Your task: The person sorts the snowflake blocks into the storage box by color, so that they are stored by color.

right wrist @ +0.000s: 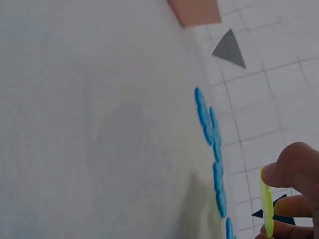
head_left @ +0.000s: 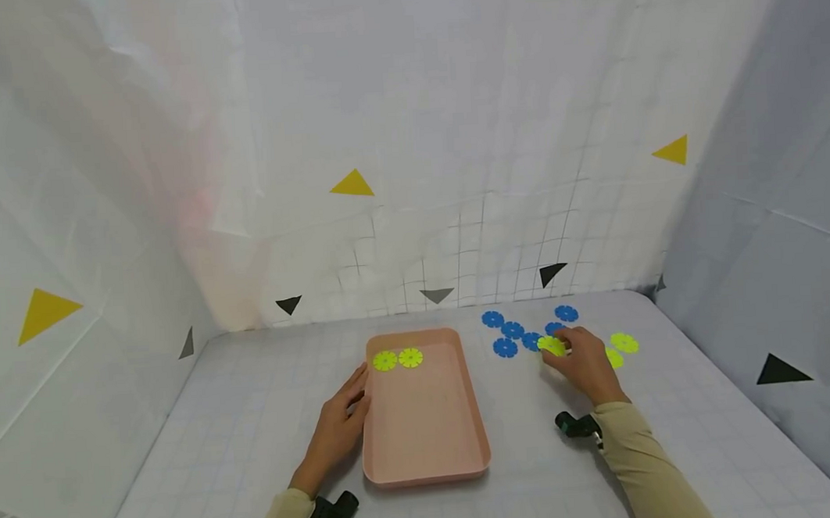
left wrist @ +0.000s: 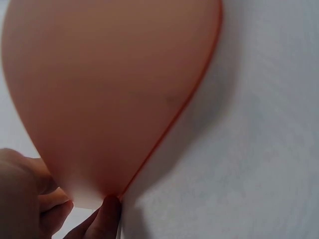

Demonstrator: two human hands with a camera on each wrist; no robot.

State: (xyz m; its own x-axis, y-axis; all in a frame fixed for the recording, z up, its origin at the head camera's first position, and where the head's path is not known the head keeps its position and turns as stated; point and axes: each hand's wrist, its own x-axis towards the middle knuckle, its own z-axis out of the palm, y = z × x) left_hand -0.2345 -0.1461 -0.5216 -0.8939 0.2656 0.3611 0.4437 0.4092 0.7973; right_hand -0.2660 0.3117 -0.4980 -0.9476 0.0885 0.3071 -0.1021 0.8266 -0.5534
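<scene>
Along the left side of a pink tray (head_left: 427,423) lies my left hand (head_left: 339,427), its fingers touching the outer wall. In the left wrist view the fingertips (left wrist: 110,206) rest right at the tray's wall (left wrist: 114,99). Inside the tray, two yellow-green notched plastic discs (head_left: 385,361) sit side by side near the far left corner. My right hand (head_left: 584,362) pinches another yellow-green disc (right wrist: 266,201) between thumb and fingers, on edge in the right wrist view. It is held above the table, near several blue notched discs (head_left: 506,348).
More yellow-green discs (head_left: 624,343) lie right of my right hand, one partly hidden by it. White sheeting (head_left: 429,133) with yellow and dark triangles encloses the white table (head_left: 255,424). Each wrist carries a dark camera mount (head_left: 335,510).
</scene>
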